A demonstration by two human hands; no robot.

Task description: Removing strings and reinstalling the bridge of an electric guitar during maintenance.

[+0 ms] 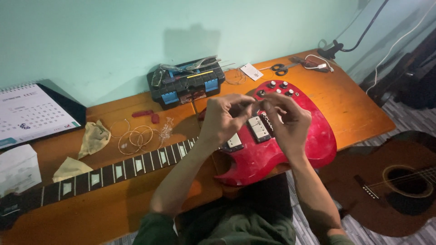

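Note:
A red electric guitar [313,136] lies across the wooden table [354,104], its dark neck [113,172] running off to the left. My left hand [225,119] and my right hand [288,122] are raised together above the guitar's body, over the two pickups [259,128]. The fingertips of both hands meet and pinch something very small and thin between them; it is too fine to identify. Four control knobs [278,88] show beyond my hands.
A black and blue tool case [186,84] with pliers stands by the wall. Coiled strings [136,138], yellow cloths [93,138], a desk calendar [32,115] and a white box [18,168] lie left. Scissors [281,69] lie at the back right. An acoustic guitar [399,186] rests on the floor right.

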